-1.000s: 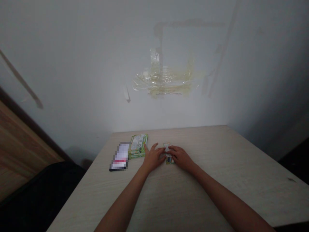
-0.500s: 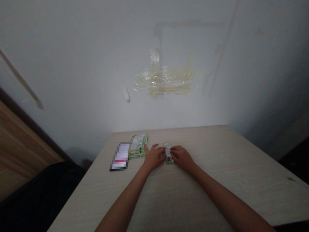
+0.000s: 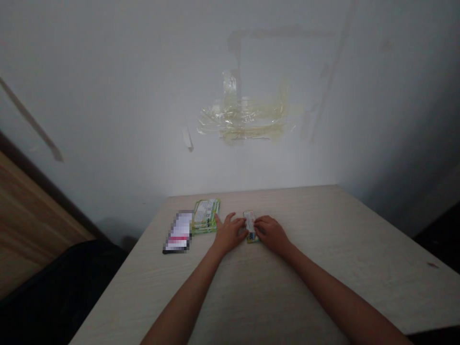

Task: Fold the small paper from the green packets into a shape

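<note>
A narrow printed packet (image 3: 250, 227), whitish with blue and yellow-green parts, lies on the table between my hands. It looks like a flat or folded wrapper; its exact kind is too small to tell. At its left edge, my left hand (image 3: 229, 234) grips it with thumb and fingertips, while other fingers of that hand stretch out to the left. My right hand (image 3: 272, 235) has its fingers closed on the packet's right edge. Left of my left hand, close to its outstretched fingers, is a pile of green-edged printed packets (image 3: 206, 215).
A blurred-out phone-like slab (image 3: 178, 234) with a black edge lies left of the pile. The pale wooden table (image 3: 305, 206) meets a white wall (image 3: 143, 96) with clear tape (image 3: 247, 120) on it. Dark fabric (image 3: 72, 282) and a wooden panel (image 3: 28, 215) stand beyond the left edge.
Both hands keep their hold on the packet, almost unmoved. The whole view has shifted very slightly.
</note>
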